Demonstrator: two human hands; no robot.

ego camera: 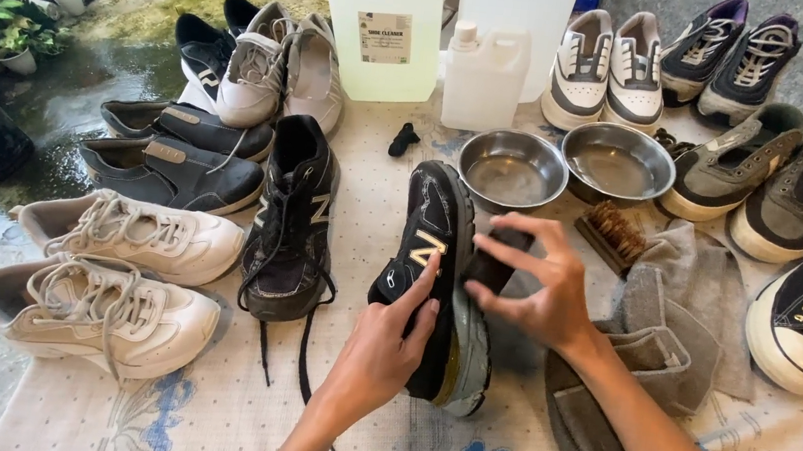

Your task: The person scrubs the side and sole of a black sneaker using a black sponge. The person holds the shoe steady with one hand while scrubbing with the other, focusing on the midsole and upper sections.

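My left hand (387, 343) grips a black sneaker (431, 249) that lies tipped on its side in the middle of the cloth-covered table (222, 416), sole facing right. My right hand (539, 285) holds a small dark brush (498, 258) against the sneaker's sole edge. The matching black sneaker (291, 219) stands upright just to the left, its laces loose.
Two steel bowls (512, 170) (617, 164) and a bristle brush (612, 233) sit behind the hands. Grey rags (649, 331) lie to the right. Many pairs of shoes ring the table; white sneakers (119, 265) at left, plastic jugs (482, 75) at the back.
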